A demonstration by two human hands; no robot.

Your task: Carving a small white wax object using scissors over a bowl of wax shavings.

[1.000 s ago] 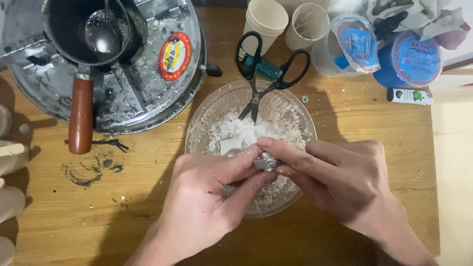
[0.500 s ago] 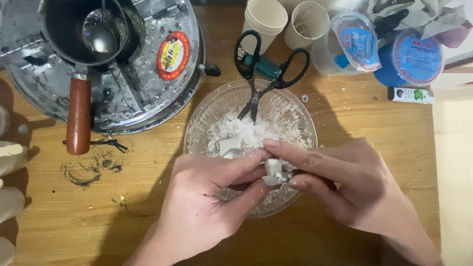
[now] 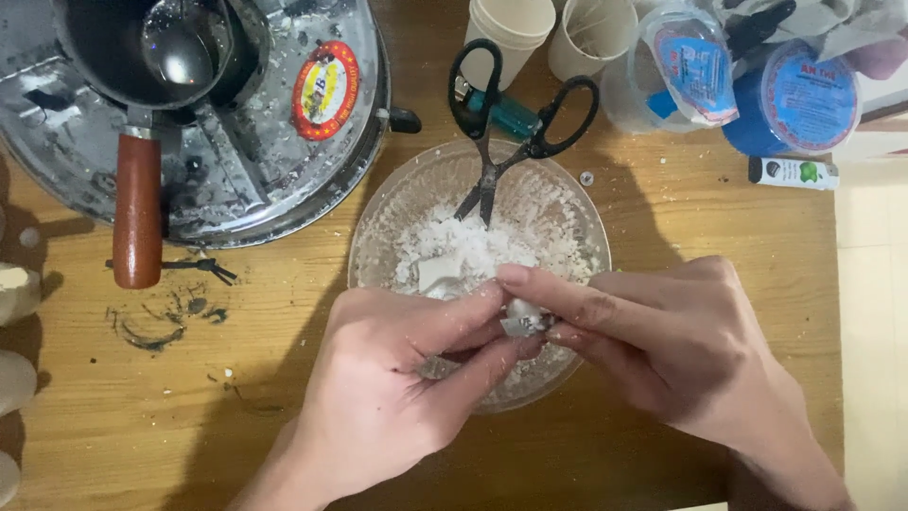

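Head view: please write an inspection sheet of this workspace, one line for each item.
Surface: wooden table, with dark smudges and white crumbs on the left.
Job's things: small white and silvery piece pinched over a clear bowl of white flakes.
Clutter: black-handled scissors resting on the bowl's far rim; round metal tray with a dark pot that has a wooden handle and a spoon inside; two paper cups; plastic containers with blue lids; small white tube.
Grippers: left hand and right hand both hold the piece with their fingers.
Cables: nothing seen.
Surroundings: pale objects at the left edge, partly cut off; pale floor at right.
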